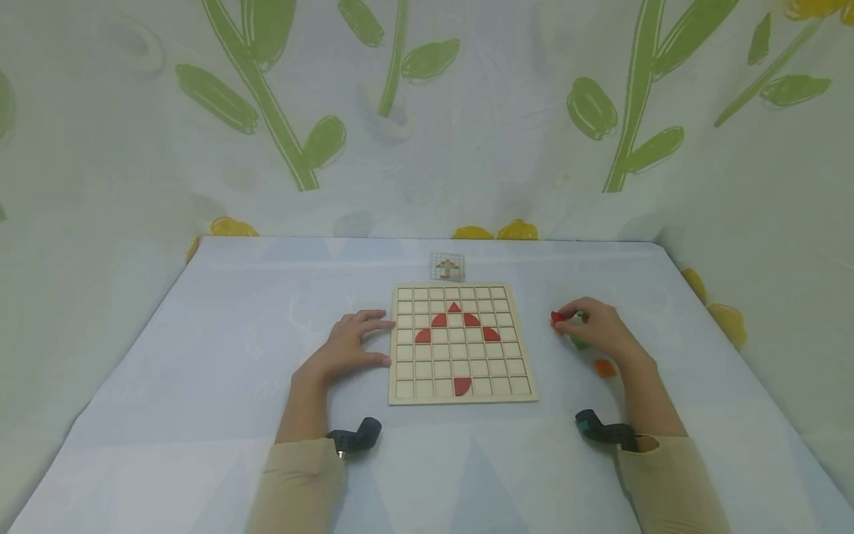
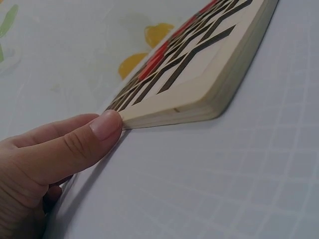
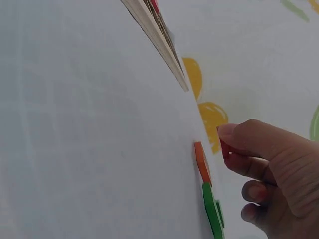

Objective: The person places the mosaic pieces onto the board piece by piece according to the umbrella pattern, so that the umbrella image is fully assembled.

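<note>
A wooden grid board [image 1: 463, 400] lies on the table with several red pieces in its cells: a triangle [image 1: 454, 307] near the top and quarter circles, one [image 1: 462, 386] near the bottom edge. My left hand [image 1: 347, 345] is at the board's left edge, fingers spread; in the left wrist view the thumb [image 2: 105, 125] touches the board's side. To the board's right, my right hand [image 1: 596, 326] pinches a small red piece [image 3: 224, 148] between thumb and fingers, raised above the table. Its exact shape is partly hidden by the fingertips.
Green pieces [image 1: 579, 343] and an orange piece [image 3: 203, 164] lie under the right hand, partly covered. An orange square [image 1: 605, 368] sits near the right wrist. Behind the board is a small pattern card [image 1: 447, 266]. A patterned wall [image 1: 467, 148] stands at the back.
</note>
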`<state>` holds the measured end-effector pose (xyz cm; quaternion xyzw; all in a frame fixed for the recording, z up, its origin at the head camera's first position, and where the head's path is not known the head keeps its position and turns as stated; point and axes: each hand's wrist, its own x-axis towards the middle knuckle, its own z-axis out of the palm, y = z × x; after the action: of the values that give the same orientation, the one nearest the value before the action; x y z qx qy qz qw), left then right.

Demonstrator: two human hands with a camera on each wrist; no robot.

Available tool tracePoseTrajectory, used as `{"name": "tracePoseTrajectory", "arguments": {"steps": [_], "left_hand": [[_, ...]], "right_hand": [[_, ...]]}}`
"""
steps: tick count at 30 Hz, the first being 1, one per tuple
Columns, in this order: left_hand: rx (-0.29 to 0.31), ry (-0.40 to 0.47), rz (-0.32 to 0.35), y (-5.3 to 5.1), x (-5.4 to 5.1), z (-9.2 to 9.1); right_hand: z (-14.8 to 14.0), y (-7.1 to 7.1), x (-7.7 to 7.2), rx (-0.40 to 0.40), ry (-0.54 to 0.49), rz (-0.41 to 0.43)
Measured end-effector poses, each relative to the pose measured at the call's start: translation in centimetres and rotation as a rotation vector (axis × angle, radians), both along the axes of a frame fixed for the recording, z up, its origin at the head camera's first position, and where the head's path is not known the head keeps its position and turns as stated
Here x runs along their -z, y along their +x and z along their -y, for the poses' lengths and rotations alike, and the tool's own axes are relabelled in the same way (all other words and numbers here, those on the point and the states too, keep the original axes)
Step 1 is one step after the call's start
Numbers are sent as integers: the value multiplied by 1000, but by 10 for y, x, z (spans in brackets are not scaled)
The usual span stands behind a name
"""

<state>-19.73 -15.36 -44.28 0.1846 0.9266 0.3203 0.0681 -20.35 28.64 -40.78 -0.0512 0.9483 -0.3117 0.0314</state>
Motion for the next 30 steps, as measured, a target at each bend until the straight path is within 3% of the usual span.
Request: {"name": "tracePoseTrajectory", "arguments": {"steps": [14,19,30], "left_hand": [[8,10,-2,0,1,1],[17,-1,-12,-1,0,1],[15,7,-24,1,-1,1]], "right_hand": [[20,2,-5,-90,44,-84],[27,2,-7,-143,25,-153],[45,4,-5,-217,14,-207]]}}
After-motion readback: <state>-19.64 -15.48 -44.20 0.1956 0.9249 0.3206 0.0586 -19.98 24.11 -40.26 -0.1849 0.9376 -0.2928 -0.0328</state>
